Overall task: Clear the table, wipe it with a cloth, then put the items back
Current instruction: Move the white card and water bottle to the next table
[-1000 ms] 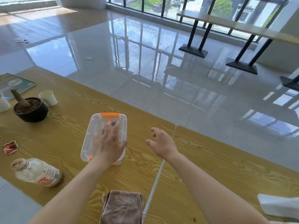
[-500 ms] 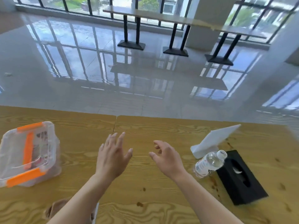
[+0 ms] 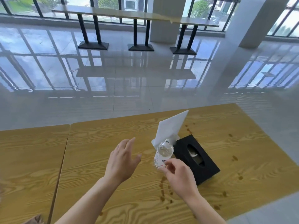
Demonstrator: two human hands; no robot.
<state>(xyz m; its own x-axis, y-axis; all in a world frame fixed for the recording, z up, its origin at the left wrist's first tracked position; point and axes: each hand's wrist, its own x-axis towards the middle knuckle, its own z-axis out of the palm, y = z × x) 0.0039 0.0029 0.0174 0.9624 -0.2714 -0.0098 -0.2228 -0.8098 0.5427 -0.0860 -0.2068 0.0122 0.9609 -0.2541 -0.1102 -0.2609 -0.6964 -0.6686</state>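
Seemingly mid-clearing: reaching for the water bottle [image 3: 163, 155], upright on the wooden table [image 3: 97, 143], just in front of the white card stand [image 3: 171, 126] and beside the black tissue box [image 3: 196, 156]. Right hand [image 3: 179, 177] at the bottle's base, fingers curled narrow, touching or nearly so; grasp not clearly closed. Left hand [image 3: 122, 160] spread wide, empty, just left of the bottle. Next, probably: closing round the body, lifting clear without knocking the stand. Brown stains [image 3: 165, 189] awaiting the cloth

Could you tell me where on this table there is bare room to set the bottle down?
Bare wood lies left of the left hand up to the table seam. It is crowded around the bottle, white sign stand and black tissue box; brown stains dot the right side.
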